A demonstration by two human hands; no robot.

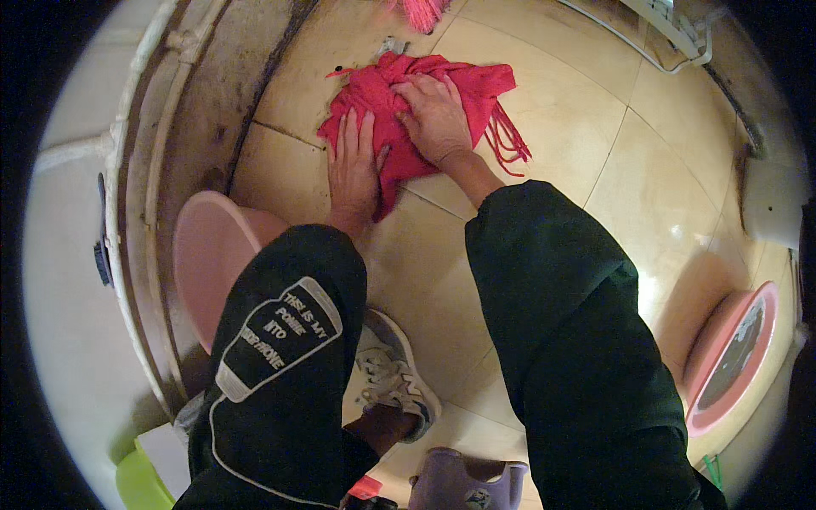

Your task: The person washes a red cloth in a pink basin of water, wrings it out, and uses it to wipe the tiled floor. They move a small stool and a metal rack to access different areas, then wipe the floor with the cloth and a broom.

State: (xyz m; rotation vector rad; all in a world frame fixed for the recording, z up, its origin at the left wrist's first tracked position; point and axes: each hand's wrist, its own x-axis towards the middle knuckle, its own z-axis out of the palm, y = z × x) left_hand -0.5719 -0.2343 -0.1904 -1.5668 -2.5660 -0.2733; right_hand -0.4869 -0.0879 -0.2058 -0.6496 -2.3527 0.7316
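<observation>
A crumpled red cloth (408, 150) with stringy ends at its right side lies on the tiled floor. My left hand (354, 162) rests flat on its left part, fingers pointing away from me and slightly apart. Further right, my right hand (437, 118) presses on the middle of the cloth, its fingertips sunk among the folds. Whether the right fingers pinch any fabric cannot be told. Both dark sleeves reach in from below. Just beyond the cloth is a small metal floor fitting (392, 46), partly covered by it.
A pink basin (213, 255) stands at left, by a stained ledge. Another pink basin (698, 363) with greyish water is at right. A purple plastic stool (446, 484) is near my shoe (389, 363). Pink bristles (424, 13) show at the top, and a brush (102, 255) lies far left.
</observation>
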